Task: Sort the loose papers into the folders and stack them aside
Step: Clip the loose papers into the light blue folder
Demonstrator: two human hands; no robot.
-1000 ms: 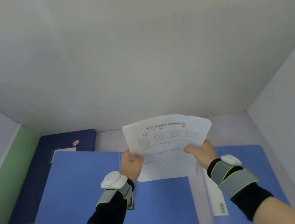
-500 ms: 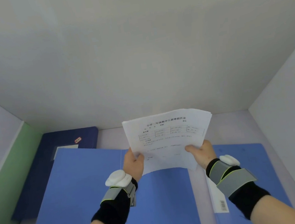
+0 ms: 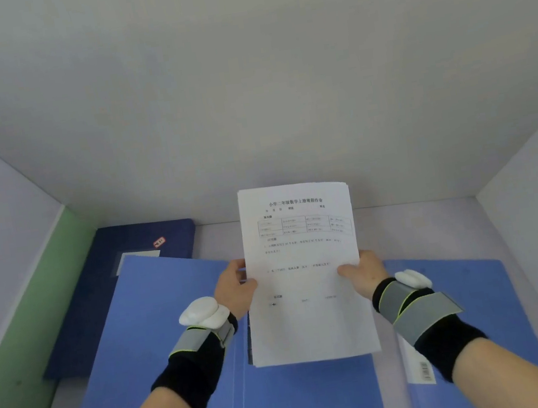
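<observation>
A stack of white printed papers (image 3: pixel 311 319) stands upright in front of me, squared into a neat block. My left hand (image 3: pixel 234 290) grips its left edge and my right hand (image 3: pixel 363 273) grips its right edge. Under the papers lies an open light-blue folder (image 3: pixel 160 323), spread flat on the desk, with its metal clip mostly hidden behind my left wrist. A second light-blue folder (image 3: pixel 472 286) lies shut to the right, with a white barcode label on its spine.
A dark-blue folder (image 3: pixel 101 296) lies at the back left, partly under the open one. White walls close in the desk (image 3: pixel 217 242) at the back and right. A green strip (image 3: pixel 33 306) runs along the left wall.
The papers were fanned and tilted back a second ago; now they stand upright and aligned. Both hands kept their grip and moved a little higher.
</observation>
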